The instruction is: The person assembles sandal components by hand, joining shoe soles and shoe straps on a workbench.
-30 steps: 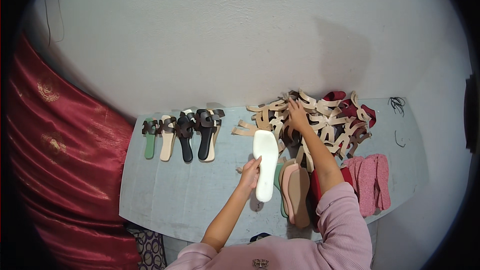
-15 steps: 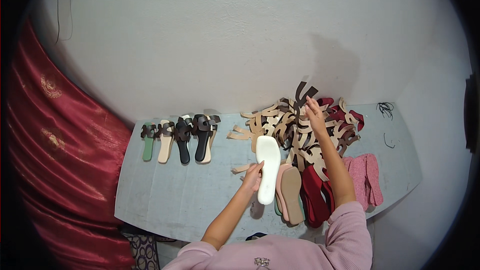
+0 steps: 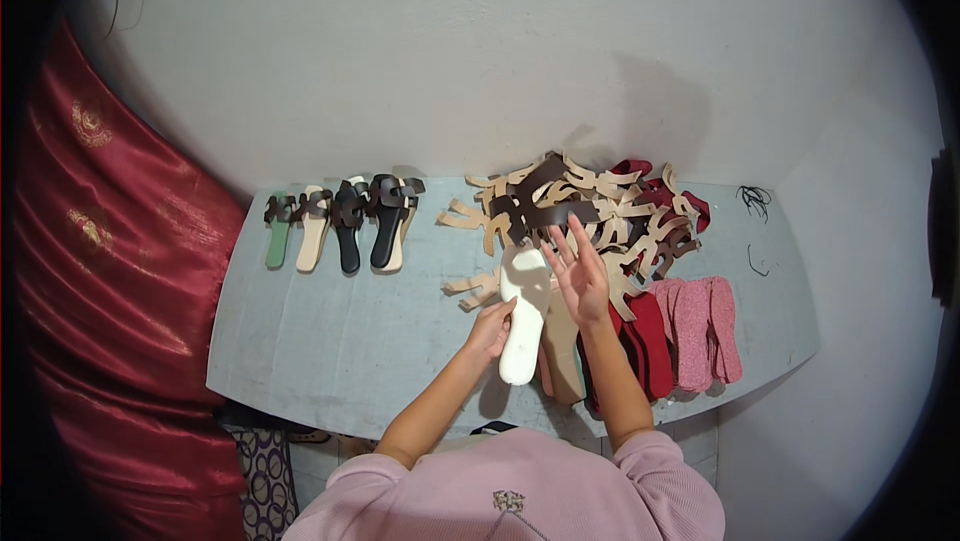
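My left hand (image 3: 491, 330) grips a white sandal sole (image 3: 520, 346) by its left edge, holding it upright above the near part of the table. A shadow falls across the sole's upper end. Just beyond that end, my right hand (image 3: 583, 281) has its palm turned up and fingertips on a dark brown cut-out sandal strap (image 3: 562, 214). The exact pinch on the strap is partly hidden by the fingers. Behind the strap lies a heap of beige and brown straps (image 3: 605, 181). Beside my right forearm lie beige soles (image 3: 565, 356) and red soles (image 3: 650, 351).
On the left of the grey-blue table (image 3: 300, 351) stands a row of sandals with dark straps (image 3: 347, 231). Glittery pink soles (image 3: 690, 331) lie at the right, below thin black cords (image 3: 753, 203). A red curtain (image 3: 130, 291) hangs by the left edge; a wall rises behind.
My right hand has brought the dark brown strap down and left from above the heap, toward the white sole's upper end. The view has shifted slightly; my left hand still holds the sole.
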A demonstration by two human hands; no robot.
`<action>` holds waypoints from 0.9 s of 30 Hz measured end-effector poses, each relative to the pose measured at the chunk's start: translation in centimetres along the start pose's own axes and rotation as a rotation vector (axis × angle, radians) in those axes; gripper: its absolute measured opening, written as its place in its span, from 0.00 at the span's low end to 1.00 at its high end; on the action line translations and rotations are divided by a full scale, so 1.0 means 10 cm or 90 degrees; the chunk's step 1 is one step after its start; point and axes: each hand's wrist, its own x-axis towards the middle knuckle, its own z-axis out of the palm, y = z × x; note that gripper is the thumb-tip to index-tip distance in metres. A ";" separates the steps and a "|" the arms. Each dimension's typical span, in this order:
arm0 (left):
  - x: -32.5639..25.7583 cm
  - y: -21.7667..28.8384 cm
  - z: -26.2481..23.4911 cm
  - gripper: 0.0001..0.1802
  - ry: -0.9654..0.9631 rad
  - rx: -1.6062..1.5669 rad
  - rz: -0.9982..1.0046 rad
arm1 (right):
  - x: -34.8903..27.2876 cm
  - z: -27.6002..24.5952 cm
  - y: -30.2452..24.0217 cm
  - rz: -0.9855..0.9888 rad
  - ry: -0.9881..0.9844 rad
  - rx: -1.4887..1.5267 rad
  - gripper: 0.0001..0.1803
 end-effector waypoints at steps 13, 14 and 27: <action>-0.47 -0.10 0.04 0.14 0.036 0.049 0.075 | -1.23 -0.38 0.25 0.148 0.222 0.092 0.24; -0.47 -0.14 0.02 0.14 0.037 0.049 0.074 | -1.26 -0.36 0.25 0.157 0.229 0.082 0.24; -0.70 -0.17 0.14 0.11 0.046 0.009 0.138 | -1.39 -0.34 0.34 0.149 0.210 0.034 0.24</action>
